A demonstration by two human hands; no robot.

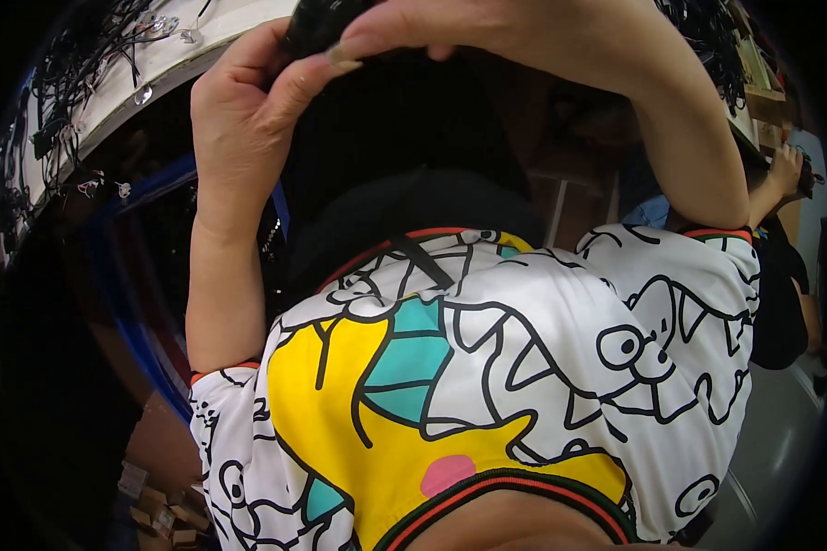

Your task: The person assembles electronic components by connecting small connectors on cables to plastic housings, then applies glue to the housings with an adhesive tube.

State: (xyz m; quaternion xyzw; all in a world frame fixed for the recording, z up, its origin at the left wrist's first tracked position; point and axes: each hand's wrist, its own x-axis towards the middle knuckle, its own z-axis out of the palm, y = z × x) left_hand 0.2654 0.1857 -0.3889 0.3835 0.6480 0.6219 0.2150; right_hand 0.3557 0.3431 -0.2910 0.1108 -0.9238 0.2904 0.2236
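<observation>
Both hands meet at the top edge of the picture around a glossy black object (320, 26), cut off by the frame, so its kind does not show. My left hand (259, 81) is closed on it from the left, thumb pointing right and its other fingers mostly hidden. From the right, my right hand (413, 28) reaches across with its thumb pressed against the same object, close to the left thumb's tip. Part of the right hand lies beyond the upper edge.
A pale table edge (110, 110) curves along the upper left, with bundles of black cables (50, 119) and small clear pieces. More black cables (715, 46) hang at the upper right. Another person's hand (785, 170) is at far right. Small cardboard boxes (161, 514) lie lower left, below a blue frame (129, 312).
</observation>
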